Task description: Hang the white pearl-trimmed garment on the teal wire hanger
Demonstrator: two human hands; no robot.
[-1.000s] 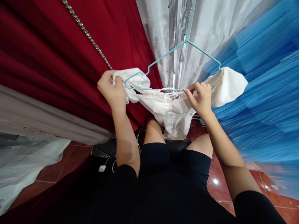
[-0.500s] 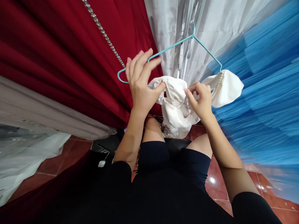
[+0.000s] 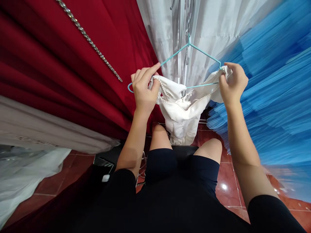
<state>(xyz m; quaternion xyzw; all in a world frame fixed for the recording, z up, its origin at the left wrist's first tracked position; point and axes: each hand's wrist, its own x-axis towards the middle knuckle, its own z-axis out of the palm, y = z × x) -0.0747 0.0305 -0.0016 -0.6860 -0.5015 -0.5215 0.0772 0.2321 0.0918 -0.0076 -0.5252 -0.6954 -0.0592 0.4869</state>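
A white dress [image 3: 178, 119] with pearl-bead trim hangs in front of my knees on a light-blue hanger [image 3: 202, 51]. My left hand [image 3: 145, 89] is closed around the dress's left shoulder part, thumb on the pearl edge, near the hanger's left end. At the other end, my right hand [image 3: 233, 81] pinches the right shoulder part just below the hanger's corner. The neckline is spread between both hands, and the hanger's lower bar shows across it. The fingertips behind the fabric are partly hidden.
Red drapery [image 3: 116, 42] with a beaded chain [image 3: 89, 40] hangs at left, blue ruffled fabric [image 3: 274, 97] at right. Behind the hanger are white curtains [image 3: 216, 26] and metal poles. A phone with a white charger [image 3: 105, 178] lies low left; red tiles [image 3: 225, 184] cover the floor.
My right hand has moved right and up from the lower bar to the right shoulder part. My left hand has closed on the left shoulder part. The neckline is now stretched wider.
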